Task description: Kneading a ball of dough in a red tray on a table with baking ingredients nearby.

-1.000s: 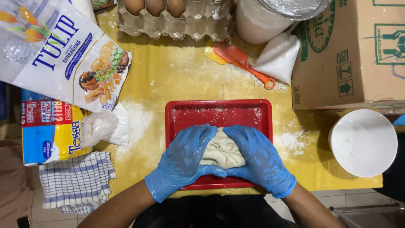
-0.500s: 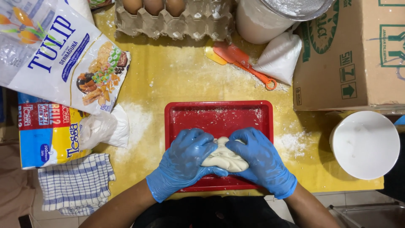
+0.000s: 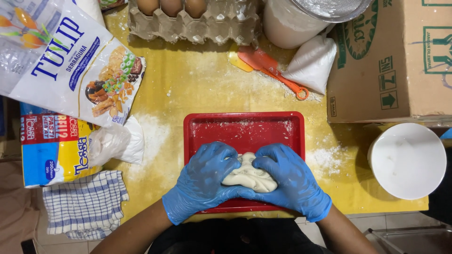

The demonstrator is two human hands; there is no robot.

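Observation:
A pale lump of dough (image 3: 249,177) lies in a red rectangular tray (image 3: 245,127) on a yellow tablecloth. Both my hands wear blue gloves. My left hand (image 3: 205,181) cups the dough's left side, fingers curled over its top. Around the right side wraps my right hand (image 3: 289,181), with its fingertips meeting the left ones above the lump. The lower part of the dough is hidden under my palms. Flour dusts the far half of the tray.
A big flour bag (image 3: 66,61) and a tissue pack (image 3: 52,150) lie at left above a checked cloth (image 3: 84,204). An egg carton (image 3: 197,19), white container (image 3: 292,23), orange spatula (image 3: 268,66) and small white bag (image 3: 310,63) sit behind. A cardboard box (image 3: 391,61) and white bowl (image 3: 407,160) stand right.
My hands have drawn closer together over the dough, folding its edges inward; the lump is now more bunched and less of it shows.

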